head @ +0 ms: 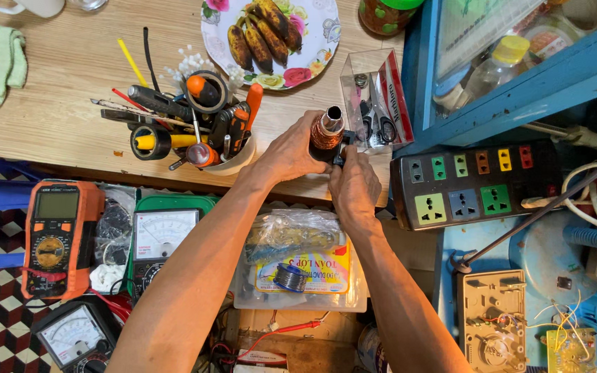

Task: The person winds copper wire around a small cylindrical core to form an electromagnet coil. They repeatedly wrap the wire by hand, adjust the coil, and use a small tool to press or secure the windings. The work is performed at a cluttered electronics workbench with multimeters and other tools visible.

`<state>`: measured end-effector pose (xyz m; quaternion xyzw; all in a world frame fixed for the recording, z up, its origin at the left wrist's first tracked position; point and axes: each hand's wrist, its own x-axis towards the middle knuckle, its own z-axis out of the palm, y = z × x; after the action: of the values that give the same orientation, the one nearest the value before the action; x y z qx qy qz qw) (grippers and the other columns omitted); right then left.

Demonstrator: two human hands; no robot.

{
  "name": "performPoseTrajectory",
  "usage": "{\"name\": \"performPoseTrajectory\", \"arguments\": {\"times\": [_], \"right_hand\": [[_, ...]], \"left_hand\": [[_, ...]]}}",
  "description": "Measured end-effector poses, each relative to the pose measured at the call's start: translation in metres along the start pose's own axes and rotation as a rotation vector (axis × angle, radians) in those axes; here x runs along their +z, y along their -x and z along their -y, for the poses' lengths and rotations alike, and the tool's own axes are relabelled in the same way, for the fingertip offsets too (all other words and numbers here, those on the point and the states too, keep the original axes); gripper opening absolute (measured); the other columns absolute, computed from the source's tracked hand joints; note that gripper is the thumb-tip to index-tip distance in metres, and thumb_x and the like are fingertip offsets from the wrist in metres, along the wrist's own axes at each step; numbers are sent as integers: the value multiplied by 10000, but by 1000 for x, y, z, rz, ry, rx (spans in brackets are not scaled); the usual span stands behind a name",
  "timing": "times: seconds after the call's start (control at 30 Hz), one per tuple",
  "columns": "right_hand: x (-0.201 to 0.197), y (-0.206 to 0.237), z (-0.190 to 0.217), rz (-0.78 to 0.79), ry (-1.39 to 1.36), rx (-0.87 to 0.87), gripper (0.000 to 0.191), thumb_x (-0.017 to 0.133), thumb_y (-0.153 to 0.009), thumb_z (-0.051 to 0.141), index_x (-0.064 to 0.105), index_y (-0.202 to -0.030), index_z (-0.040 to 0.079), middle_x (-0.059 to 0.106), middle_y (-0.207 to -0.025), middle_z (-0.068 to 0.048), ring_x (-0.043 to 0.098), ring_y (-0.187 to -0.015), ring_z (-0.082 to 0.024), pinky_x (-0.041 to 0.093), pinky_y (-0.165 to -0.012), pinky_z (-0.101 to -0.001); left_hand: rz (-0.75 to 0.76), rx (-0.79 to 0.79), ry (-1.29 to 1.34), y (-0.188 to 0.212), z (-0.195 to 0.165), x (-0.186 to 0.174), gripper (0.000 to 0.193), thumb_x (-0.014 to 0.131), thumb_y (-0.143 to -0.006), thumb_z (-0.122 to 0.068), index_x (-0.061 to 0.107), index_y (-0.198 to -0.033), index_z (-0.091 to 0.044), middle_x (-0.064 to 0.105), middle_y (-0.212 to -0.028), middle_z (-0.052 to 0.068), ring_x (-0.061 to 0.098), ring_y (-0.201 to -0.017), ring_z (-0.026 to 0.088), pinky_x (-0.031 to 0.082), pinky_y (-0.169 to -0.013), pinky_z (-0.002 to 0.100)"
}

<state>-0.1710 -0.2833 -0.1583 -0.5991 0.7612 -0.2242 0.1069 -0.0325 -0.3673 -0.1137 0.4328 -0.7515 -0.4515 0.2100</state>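
While both hands work at the front edge of the wooden table [50, 124], little free room is left around them. The left hand [288, 153] is wrapped around a copper coil [327, 132], and the right hand [354, 185] pinches its lower end. A tool cup [233, 157] stands close on the left, a clear plastic box [374, 97] behind, a power strip [478, 181] on the right.

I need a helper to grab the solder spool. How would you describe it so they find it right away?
Start at the wooden table; below its front edge lies a clear plastic box. On its yellow label sits the solder spool, small, round, wound with grey wire, unlike the meters to its left.
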Motion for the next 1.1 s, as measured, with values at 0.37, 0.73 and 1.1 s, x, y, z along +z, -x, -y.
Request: {"name": "performPoseTrajectory", "arguments": {"times": [0.37,0.73,1.1], "right_hand": [[-3,1,4,-28,-58,-34,309,719,-836,69,568,-1102,24,632,-1047,-197,620,-995,-420,490,-816,-515],[1,6,4,8,-52,-35,234,693,-903,90,559,-1080,16,628,-1027,-219,650,-895,-442,502,-749,-537],[-5,14,-1,32,-5,-82,178,659,-931,61,550,-1068,27,623,-1094,-228,662,-882,-457,521,-736,-547]], "left_hand": [[-4,-40,100,-3,-11,-6,862,919,-679,-332,461,-1385,-148,714,-1206,131,682,-1153,289,515,-997,395],[-272,-26,260,18,-5,11,685,869,-786,-337,547,-1359,-144,752,-1199,104,727,-1118,213,562,-939,354],[-358,-24,73,28,-6,20,849,945,-698,-362,509,-1375,-94,629,-1334,174,612,-1245,328,513,-1028,418]]}}
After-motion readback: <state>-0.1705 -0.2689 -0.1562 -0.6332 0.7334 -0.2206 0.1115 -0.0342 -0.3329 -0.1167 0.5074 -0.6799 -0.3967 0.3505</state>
